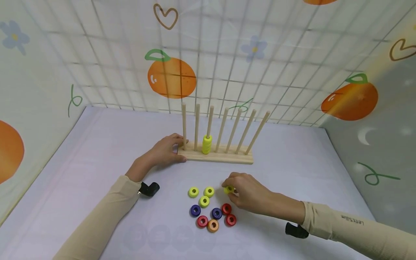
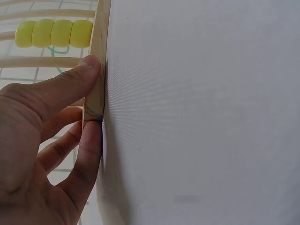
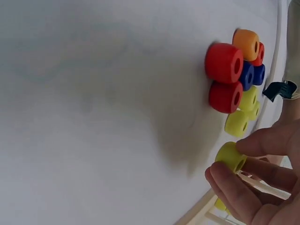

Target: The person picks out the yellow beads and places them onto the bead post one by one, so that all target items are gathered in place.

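A wooden rack [image 1: 221, 156] with a row of upright pegs stands on the table. Several yellow beads [image 1: 206, 145] are stacked on its third peg from the left. My left hand [image 1: 165, 151] grips the left end of the base, thumb on the front side and fingers around the end and behind. Between thumb and fingers, my right hand [image 1: 250, 191] pinches a yellow bead [image 3: 229, 157], its hole showing. This hand is just right of the loose beads, in front of the rack.
Loose on the table lie three yellow beads [image 1: 204, 201], two blue beads [image 1: 216, 213], three red beads [image 1: 202, 221] and an orange bead [image 1: 213, 225]. Behind the rack rises a white printed cloth [image 1: 214, 43] with grid lines; more cloth hangs at both sides.
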Demonstrator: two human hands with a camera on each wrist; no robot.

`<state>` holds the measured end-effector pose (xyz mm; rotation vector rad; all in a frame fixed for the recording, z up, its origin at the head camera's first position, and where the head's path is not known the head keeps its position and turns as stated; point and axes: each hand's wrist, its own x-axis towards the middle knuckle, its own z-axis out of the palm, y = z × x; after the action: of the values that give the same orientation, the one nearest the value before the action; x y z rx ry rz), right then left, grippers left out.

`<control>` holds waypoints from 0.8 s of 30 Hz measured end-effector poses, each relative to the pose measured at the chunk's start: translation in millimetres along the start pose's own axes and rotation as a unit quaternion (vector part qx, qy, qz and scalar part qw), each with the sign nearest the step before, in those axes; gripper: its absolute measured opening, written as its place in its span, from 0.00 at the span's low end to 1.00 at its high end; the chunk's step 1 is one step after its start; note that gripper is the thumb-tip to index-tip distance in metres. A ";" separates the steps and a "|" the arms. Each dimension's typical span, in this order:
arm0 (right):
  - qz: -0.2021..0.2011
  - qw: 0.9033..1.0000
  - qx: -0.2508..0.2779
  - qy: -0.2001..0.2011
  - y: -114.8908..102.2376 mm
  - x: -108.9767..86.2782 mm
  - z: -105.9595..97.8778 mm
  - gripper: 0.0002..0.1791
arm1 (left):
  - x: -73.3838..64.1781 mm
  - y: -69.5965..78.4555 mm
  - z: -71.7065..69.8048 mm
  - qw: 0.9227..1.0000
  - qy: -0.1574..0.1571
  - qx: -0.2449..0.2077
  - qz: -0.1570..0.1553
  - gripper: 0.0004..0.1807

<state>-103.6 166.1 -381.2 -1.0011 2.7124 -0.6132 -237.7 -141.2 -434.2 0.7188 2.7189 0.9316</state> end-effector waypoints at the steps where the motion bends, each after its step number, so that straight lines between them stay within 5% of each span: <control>1: 0.001 1.000 -0.001 0.001 0.7 -0.3 -0.2 0.14 | 0.2 -0.2 0.2 1.000 0.000 -0.001 0.000 0.37; 24: 0.010 0.999 -0.001 0.039 4.2 2.7 -20.3 0.14 | -5.5 -8.0 -4.3 1.000 -0.002 0.000 0.004 0.35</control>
<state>-114.4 173.6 -364.9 -0.9689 2.7884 -0.6585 -237.4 -151.7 -435.7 0.7303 2.7148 0.9303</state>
